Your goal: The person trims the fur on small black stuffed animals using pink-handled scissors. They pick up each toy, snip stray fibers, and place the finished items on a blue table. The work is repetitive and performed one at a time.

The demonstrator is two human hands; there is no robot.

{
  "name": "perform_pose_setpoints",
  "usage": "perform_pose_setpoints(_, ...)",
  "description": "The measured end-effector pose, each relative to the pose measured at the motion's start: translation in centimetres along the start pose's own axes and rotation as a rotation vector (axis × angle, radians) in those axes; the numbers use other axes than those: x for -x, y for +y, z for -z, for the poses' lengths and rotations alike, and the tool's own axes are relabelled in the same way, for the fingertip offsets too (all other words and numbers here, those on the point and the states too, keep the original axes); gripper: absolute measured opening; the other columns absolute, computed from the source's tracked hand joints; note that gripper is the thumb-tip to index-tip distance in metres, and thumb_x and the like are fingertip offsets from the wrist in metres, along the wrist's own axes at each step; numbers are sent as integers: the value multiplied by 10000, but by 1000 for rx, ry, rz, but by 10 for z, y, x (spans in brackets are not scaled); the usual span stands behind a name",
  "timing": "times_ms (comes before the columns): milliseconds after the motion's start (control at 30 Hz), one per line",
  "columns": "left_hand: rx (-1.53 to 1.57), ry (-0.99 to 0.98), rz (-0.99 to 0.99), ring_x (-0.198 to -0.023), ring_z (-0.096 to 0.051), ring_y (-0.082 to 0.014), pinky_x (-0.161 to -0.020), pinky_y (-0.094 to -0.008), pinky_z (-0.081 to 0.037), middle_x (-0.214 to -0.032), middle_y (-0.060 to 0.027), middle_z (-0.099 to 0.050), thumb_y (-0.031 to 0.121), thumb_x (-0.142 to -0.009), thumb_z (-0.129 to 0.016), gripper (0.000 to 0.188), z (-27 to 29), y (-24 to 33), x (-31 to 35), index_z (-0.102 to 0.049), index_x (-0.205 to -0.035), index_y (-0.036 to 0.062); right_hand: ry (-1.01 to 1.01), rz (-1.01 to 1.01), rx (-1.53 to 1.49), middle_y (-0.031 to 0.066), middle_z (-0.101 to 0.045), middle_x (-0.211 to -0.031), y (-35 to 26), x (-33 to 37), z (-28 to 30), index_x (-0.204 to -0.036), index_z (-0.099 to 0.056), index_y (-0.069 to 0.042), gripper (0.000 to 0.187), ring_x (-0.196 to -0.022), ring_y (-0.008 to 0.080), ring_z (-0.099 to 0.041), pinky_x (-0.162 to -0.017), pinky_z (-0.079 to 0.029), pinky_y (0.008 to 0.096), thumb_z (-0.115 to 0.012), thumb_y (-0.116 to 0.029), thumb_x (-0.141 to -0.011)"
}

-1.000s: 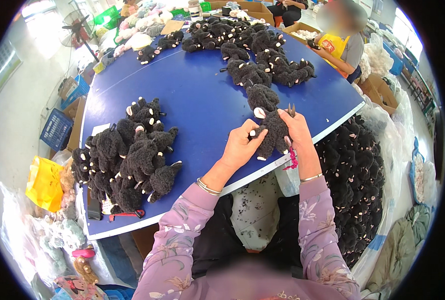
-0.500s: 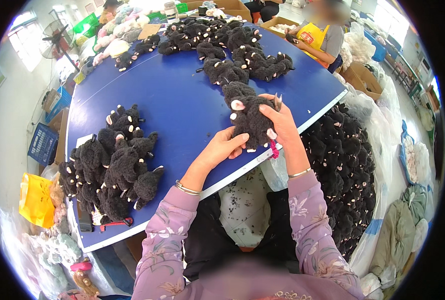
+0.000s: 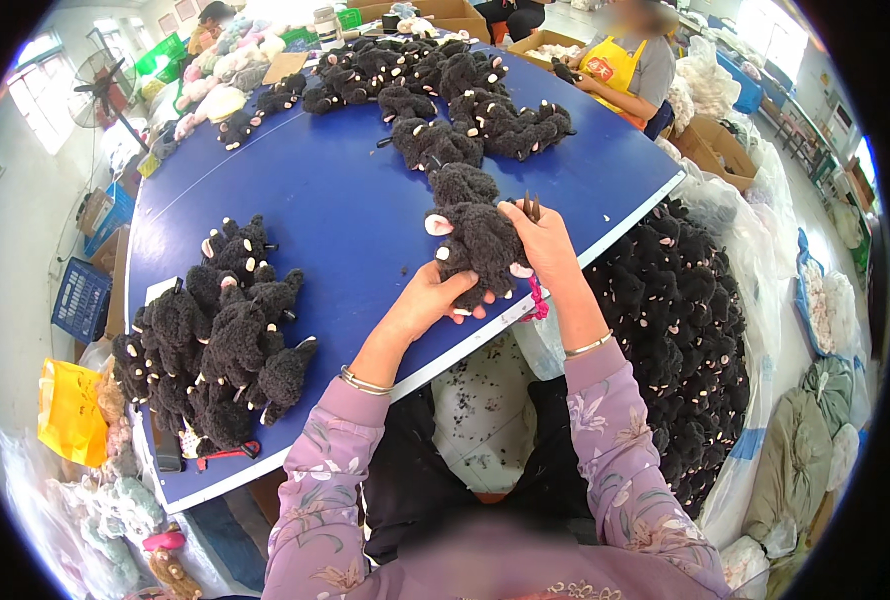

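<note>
Stretching across the view, far side at 12 o'clock, is a flat blue tabletop with a white edge. Beyond its edge, at 3 to 4 o'clock, spreads a deep heap of black, pale-tipped plush toys. On the table, a trail of curly black stuffed animals runs from 12 o'clock toward the centre, and a smaller cluster of fuzzy black plush figures sits at about 9 o'clock.

Just off centre toward 1 o'clock, at the table's near edge, is one black, woolly soft toy with a pale pink ear. The left hand has changed its hold: a second ago it pinched a side limb; now its thumb presses over the lower front, fingertips showing beneath. The right hand, at 2 o'clock, still grips the upper right side. This looks like a regrip for handling a lower part.

Smallest are a gathered magenta band at 3 o'clock, its attachment unclear, and a dark, pointed metal tool tip poking up from the right fingers.
</note>
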State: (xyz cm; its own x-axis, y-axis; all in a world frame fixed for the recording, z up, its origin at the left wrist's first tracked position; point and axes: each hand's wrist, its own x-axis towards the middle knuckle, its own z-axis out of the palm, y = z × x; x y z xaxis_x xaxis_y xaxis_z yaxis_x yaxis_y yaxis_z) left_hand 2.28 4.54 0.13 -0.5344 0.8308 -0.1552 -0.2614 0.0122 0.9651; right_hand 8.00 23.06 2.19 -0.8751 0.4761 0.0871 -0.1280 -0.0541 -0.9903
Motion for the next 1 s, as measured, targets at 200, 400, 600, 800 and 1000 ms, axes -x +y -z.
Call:
perform_pose_setpoints(200, -65, -91, -7, -698, -596, -98, -544, -222, -452, -860, -68, -668, 150, -884, -632, 197, 2, -5, 0, -619, -996, -12, 41, -18, 32, -49, -541, -728, -4, 2, -5, -783, -604, -48, 199, -664, 41, -465, -601, -386, 218, -657, -204, -893)
perform_pose_setpoints(400, -111, -365, 159, -701, -628, -123, -560, -223, -463, -857, -93, -688, 147, -908, -615, 233, 0, 1, 8, -614, -1085, -4, 143, 68, 20, -35, -536, -702, 11, -8, 7, -742, -581, -58, 194, -626, 49, -463, -577, -378, 227, -644, -177, -882)
perform_pose_setpoints(600, -197, -529, 250, -688, -681, -188, -520, -249, -494, -842, -106, -693, 182, -934, -573, 232, -11, 8, 16, -616, -1068, -2, 196, 110, 8, -53, -487, -643, 13, -14, 15, -704, -583, -63, 219, -579, 50, -403, -531, -316, 240, -658, -205, -854)
perform_pose_setpoints(800, -190, -570, 297, -704, -693, -208, -518, -261, -512, -879, -127, -691, 192, -926, -579, 243, -7, 7, 16, -602, -1062, -8, 203, 114, -11, -57, -485, -617, 21, -21, 18, -699, -598, -63, 231, -541, 44, -397, -495, -296, 236, -654, -216, -861)
perform_pose_setpoints(1000, -107, -546, 191, -886, -678, -191, -648, -263, -533, -1069, -131, -669, 159, -908, -596, 364, -3, 4, 15, -532, -1231, 2, 176, 54, -110, -8, -575, -692, 15, -20, 29, -784, -622, -41, 194, -596, 81, -524, -566, -419, 239, -644, -202, -889)
